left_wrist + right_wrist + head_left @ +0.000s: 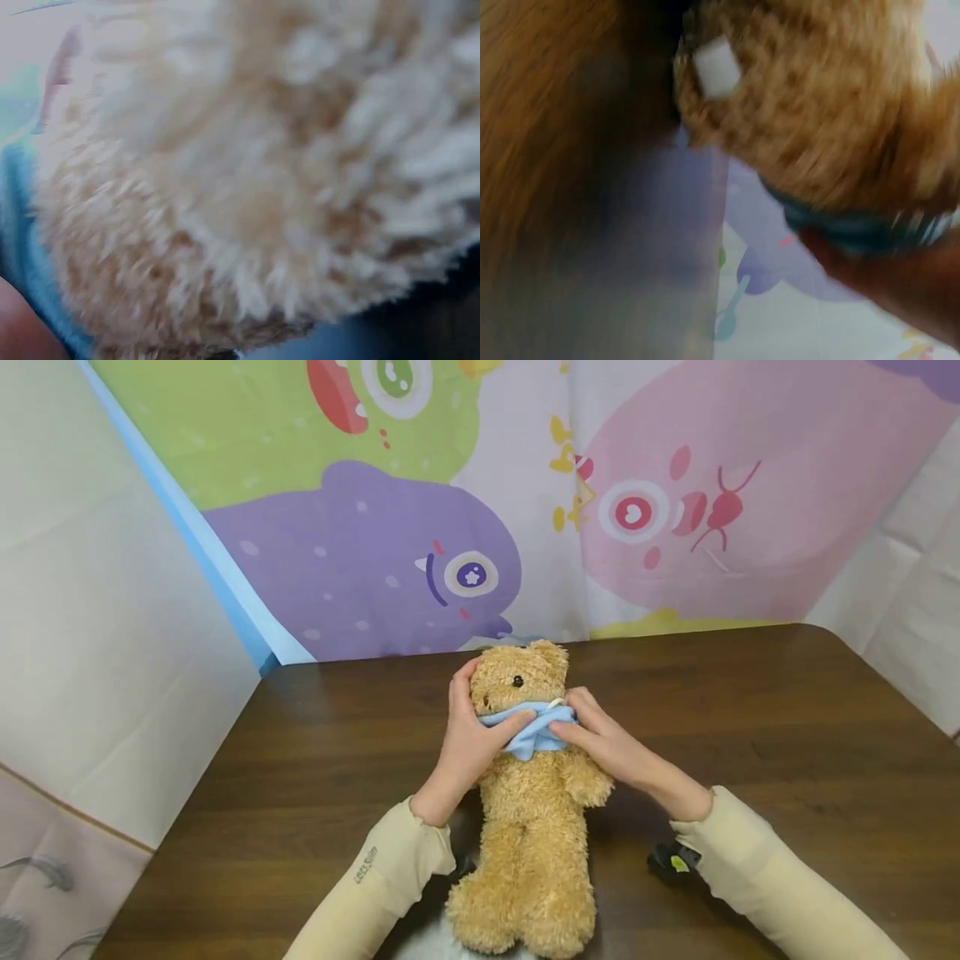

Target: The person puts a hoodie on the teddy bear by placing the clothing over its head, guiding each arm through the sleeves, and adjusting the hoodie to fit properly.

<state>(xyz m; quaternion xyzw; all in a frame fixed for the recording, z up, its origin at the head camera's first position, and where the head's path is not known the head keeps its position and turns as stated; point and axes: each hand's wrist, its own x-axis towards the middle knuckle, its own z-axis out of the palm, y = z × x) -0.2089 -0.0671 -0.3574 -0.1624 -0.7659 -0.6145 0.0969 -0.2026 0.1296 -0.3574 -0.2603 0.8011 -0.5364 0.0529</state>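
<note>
A curly-furred tan teddy bear (532, 797) stands or lies facing me, its feet toward me. Around its neck is a light blue cloth (528, 739), like a small scarf. My left hand (467, 739) grips the side of the head and neck, thumb across the cloth's front. From the other side, my right hand (611, 743) holds the cloth at the neck between thumb and fingers. Close fur (247, 225) fills the left wrist view. A white tag (718, 69) shows on the bear in the right wrist view. The fingertips behind the neck are hidden.
The dark wooden table (322, 760) reaches back to a cartoon-printed backdrop (360, 568). Something pale (427, 935) shows by the bear's feet. A black device (672, 862) sits under the right sleeve. White panels (97, 610) flank the table.
</note>
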